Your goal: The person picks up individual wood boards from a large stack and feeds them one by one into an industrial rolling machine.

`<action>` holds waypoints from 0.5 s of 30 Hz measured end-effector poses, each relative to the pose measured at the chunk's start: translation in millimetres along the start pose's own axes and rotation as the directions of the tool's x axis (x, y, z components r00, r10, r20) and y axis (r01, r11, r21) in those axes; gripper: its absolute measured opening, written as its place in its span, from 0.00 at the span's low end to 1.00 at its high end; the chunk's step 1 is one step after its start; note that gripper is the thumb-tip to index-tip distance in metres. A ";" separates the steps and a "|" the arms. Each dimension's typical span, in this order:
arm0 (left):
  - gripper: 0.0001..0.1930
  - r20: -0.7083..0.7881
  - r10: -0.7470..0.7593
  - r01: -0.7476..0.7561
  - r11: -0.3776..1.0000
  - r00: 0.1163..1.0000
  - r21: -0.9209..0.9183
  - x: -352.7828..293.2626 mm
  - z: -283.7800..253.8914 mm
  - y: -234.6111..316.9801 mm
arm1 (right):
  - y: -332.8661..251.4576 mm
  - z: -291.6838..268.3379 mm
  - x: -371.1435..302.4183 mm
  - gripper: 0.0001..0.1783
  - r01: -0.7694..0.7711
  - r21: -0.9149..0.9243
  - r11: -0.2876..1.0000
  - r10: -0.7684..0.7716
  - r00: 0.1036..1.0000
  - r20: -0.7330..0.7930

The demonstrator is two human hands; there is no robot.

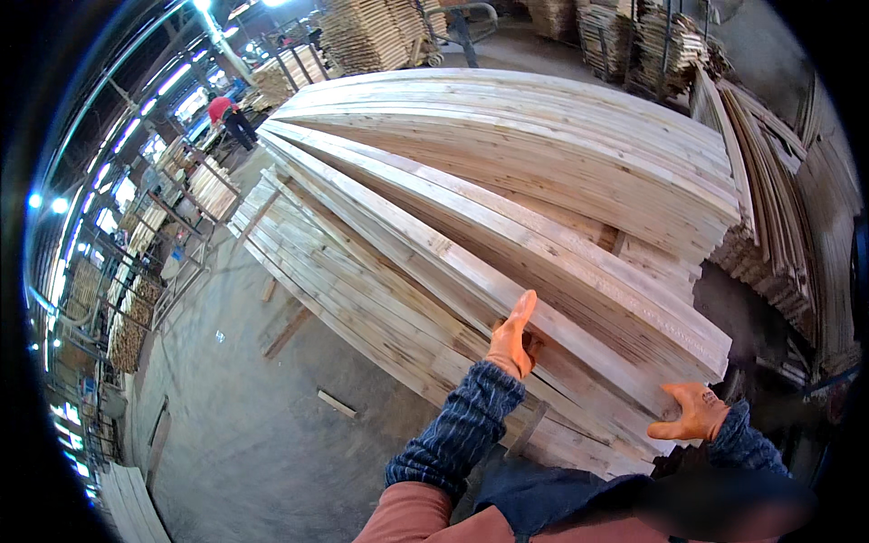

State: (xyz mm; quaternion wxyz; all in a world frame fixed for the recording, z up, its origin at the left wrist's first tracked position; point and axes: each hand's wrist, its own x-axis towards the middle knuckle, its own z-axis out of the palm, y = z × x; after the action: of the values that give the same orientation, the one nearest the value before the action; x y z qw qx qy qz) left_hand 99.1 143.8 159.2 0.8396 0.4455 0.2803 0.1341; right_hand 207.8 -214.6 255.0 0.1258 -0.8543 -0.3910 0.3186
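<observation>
A long pale wooden board runs from the far left toward me, on edge against several others. My left hand, in an orange glove, grips its near side. The thumb lies along the board and the curled fingers are partly hidden below it. At the board's near end, my right hand, also gloved in orange, has thumb and fingers spread around the end. A tight row of boards stands just beyond. On the near side, flat boards form a lower layer.
A large stack of boards rises behind. More timber leans at the right, and stacked wood stands at the back. Loose wood pieces lie on the concrete floor. A person in red bends over far left.
</observation>
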 end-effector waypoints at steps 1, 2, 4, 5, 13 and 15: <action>0.32 0.062 0.145 -0.153 0.976 0.987 0.156 7.5 -35.6 -32.8 | -13.8 -15.7 4.8 0.49 -0.006 -0.066 0.998 0.016 0.988 0.152; 0.32 0.036 0.047 -0.049 0.997 0.998 0.059 4.5 -25.7 -25.7 | -17.4 -24.4 17.8 0.47 0.009 0.019 1.000 -0.013 0.975 0.223; 0.32 -0.020 -0.145 0.140 0.977 0.989 -0.158 -5.7 -6.1 -6.1 | -21.9 -38.4 58.2 0.45 0.027 0.188 0.982 -0.092 0.934 0.346; 0.33 -0.002 -0.189 0.183 0.953 0.982 -0.242 -18.8 -4.0 0.8 | -39.0 -42.8 89.4 0.43 0.120 0.292 0.949 -0.216 0.921 0.323; 0.22 0.412 -0.519 0.589 0.807 0.749 -0.054 -102.2 37.2 -58.8 | -173.3 15.1 274.6 0.48 -0.115 0.762 0.637 -0.371 0.820 0.435; 0.16 0.593 -0.565 0.573 0.794 0.573 0.203 -109.5 22.4 -53.4 | -148.4 55.9 266.7 0.46 -0.107 0.712 0.694 -0.314 0.845 0.433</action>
State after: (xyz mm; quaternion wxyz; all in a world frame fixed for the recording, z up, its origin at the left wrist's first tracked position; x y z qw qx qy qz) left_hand 22.6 46.4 163.6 0.8834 0.3448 0.1120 -0.2969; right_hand 215.7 81.3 162.2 0.3534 -0.5927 -0.3048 0.6564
